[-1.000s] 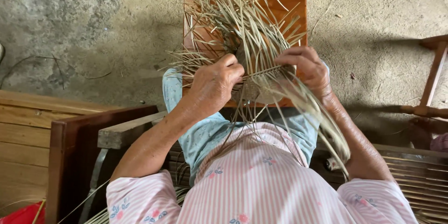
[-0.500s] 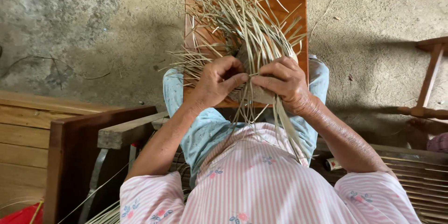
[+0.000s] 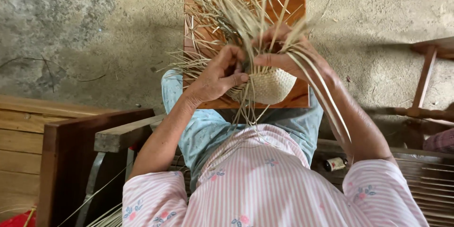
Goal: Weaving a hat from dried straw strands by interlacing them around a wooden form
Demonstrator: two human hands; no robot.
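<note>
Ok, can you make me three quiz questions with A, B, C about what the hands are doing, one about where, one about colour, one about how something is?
1. Where does the small woven basket sit?
A. over the wooden stool
B. on the concrete floor
C. on the bench at the left

2. What colour are the loose straw strips?
A. bright green
B. pale tan
C. black

3. How is the left hand?
A. lying flat on the lap
B. hanging free
C. closed in a grip on the weave

Answers: 1 A, the red-brown stool top shows right under the basket. 2 B, the strips look dry and pale. 3 C, its thumb and fingers pinch the weave beside the right hand.
</note>
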